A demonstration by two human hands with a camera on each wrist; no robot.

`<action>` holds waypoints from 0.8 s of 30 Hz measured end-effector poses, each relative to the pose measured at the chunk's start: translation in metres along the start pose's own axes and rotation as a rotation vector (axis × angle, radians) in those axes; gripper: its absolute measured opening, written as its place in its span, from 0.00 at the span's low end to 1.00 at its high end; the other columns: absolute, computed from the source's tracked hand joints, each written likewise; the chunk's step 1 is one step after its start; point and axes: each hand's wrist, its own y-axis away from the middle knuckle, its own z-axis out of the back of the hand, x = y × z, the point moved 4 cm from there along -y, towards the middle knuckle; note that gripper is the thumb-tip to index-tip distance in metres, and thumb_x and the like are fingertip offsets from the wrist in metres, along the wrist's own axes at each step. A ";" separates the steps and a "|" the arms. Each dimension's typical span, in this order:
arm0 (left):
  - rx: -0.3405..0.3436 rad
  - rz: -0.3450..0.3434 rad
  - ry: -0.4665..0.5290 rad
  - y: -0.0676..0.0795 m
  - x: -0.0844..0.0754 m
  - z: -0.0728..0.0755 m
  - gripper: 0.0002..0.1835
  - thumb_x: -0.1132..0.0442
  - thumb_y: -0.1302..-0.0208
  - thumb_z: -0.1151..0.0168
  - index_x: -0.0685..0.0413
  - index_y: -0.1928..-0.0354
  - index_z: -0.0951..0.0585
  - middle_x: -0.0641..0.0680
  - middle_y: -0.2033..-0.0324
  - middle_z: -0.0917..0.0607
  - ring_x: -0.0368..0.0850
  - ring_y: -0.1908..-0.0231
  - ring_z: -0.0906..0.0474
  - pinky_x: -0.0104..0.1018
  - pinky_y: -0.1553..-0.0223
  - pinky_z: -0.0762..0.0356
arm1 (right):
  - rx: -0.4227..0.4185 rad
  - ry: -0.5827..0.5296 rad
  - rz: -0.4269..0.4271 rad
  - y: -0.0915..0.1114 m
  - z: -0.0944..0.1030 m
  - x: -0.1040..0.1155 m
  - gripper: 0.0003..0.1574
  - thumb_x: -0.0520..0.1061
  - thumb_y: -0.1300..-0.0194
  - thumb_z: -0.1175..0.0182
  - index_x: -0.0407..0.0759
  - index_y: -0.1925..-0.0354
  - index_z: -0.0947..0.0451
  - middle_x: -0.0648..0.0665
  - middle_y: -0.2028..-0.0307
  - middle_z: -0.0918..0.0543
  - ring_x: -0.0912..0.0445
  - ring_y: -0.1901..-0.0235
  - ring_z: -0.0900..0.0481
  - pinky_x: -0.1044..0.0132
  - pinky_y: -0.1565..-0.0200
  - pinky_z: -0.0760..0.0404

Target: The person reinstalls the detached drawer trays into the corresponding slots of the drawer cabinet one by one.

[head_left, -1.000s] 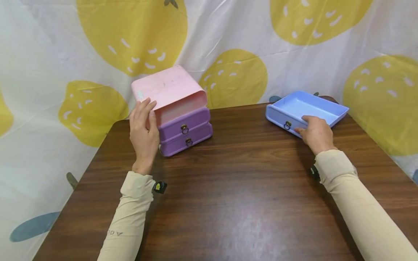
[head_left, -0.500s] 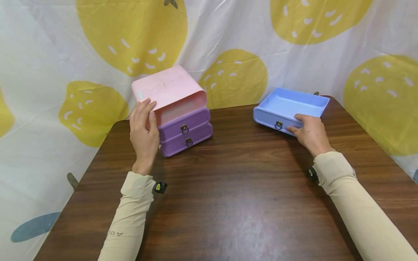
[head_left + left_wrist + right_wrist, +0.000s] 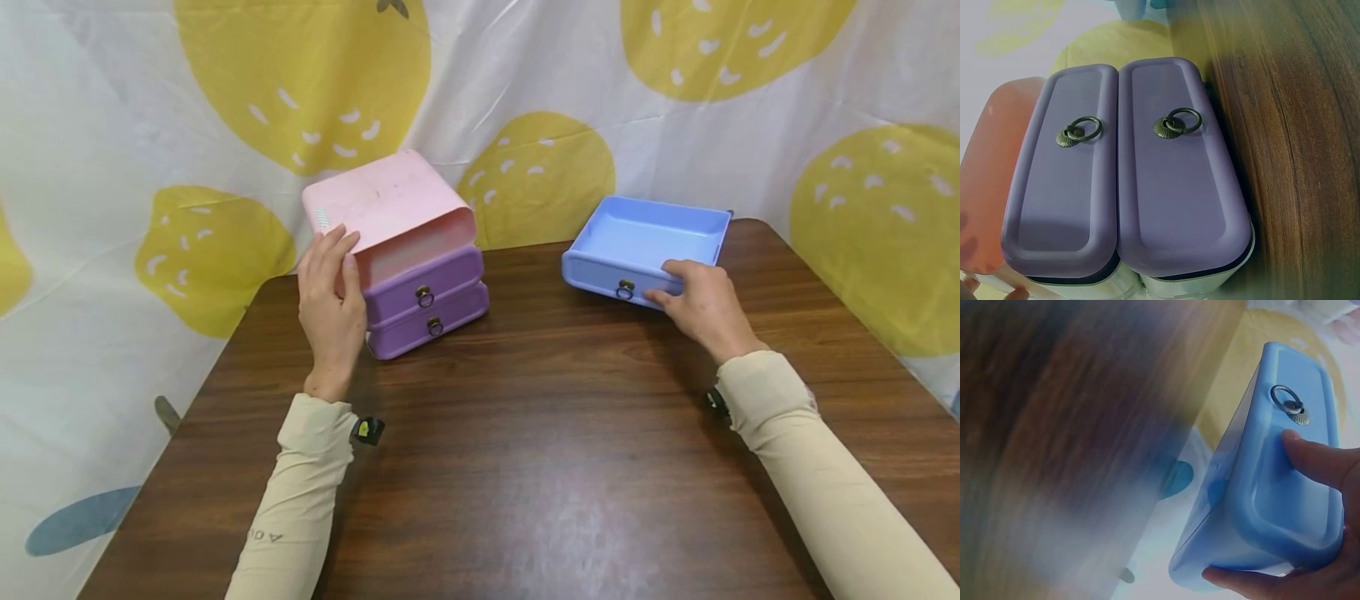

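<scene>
A blue drawer (image 3: 648, 237) with a ring pull is gripped at its front right corner by my right hand (image 3: 705, 308). In the right wrist view the thumb (image 3: 1319, 464) presses the front panel beside the ring pull (image 3: 1291, 405), and a finger lies along the side. At the left stands a small drawer cabinet with a pink top housing (image 3: 386, 200), open and hollow at the front. Beneath it are two purple drawers (image 3: 1179, 169), both pushed in, with brass ring pulls. My left hand (image 3: 330, 300) rests its fingers against the pink housing's front left edge.
Everything stands on a brown wooden table (image 3: 525, 433). A white curtain (image 3: 525, 58) with yellow fruit prints hangs right behind the table's back edge. Between the cabinet and the blue drawer lies a stretch of bare tabletop.
The right hand has carried the blue drawer to the left, turning its front to face me more squarely. My left hand and the cabinet have stayed put.
</scene>
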 end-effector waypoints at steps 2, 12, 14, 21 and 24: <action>0.001 -0.006 -0.007 0.000 0.000 0.000 0.16 0.53 0.24 0.50 0.39 0.43 0.17 0.42 0.37 0.20 0.45 0.27 0.36 0.38 0.25 0.39 | -0.009 -0.004 0.019 -0.001 0.000 0.003 0.18 0.43 0.44 0.27 0.34 0.58 0.18 0.30 0.63 0.15 0.39 0.67 0.21 0.44 0.61 0.24; -0.004 0.005 -0.002 0.000 0.000 0.001 0.16 0.53 0.24 0.50 0.38 0.43 0.17 0.40 0.37 0.21 0.43 0.27 0.36 0.39 0.25 0.39 | -0.012 -0.030 0.075 -0.002 0.000 0.016 0.16 0.43 0.46 0.25 0.36 0.62 0.18 0.33 0.65 0.14 0.43 0.70 0.22 0.52 0.65 0.26; -0.004 0.007 0.002 0.000 0.000 0.001 0.16 0.53 0.24 0.50 0.38 0.43 0.17 0.40 0.37 0.21 0.42 0.27 0.36 0.39 0.25 0.38 | -0.018 -0.034 0.083 -0.002 0.000 0.018 0.15 0.43 0.47 0.25 0.37 0.64 0.18 0.34 0.66 0.14 0.44 0.71 0.23 0.52 0.66 0.26; -0.009 0.001 0.010 -0.001 -0.003 0.001 0.15 0.53 0.25 0.49 0.39 0.44 0.17 0.41 0.37 0.20 0.43 0.27 0.36 0.38 0.25 0.38 | -0.015 -0.066 0.094 -0.003 0.001 0.025 0.14 0.42 0.47 0.25 0.37 0.65 0.18 0.35 0.66 0.14 0.45 0.69 0.22 0.52 0.64 0.25; -0.008 -0.001 0.012 -0.001 -0.004 0.000 0.15 0.53 0.25 0.49 0.39 0.44 0.17 0.41 0.37 0.20 0.44 0.27 0.35 0.38 0.25 0.38 | -0.005 -0.079 0.088 -0.002 0.002 0.027 0.14 0.41 0.47 0.25 0.37 0.64 0.18 0.35 0.65 0.14 0.45 0.68 0.22 0.51 0.63 0.25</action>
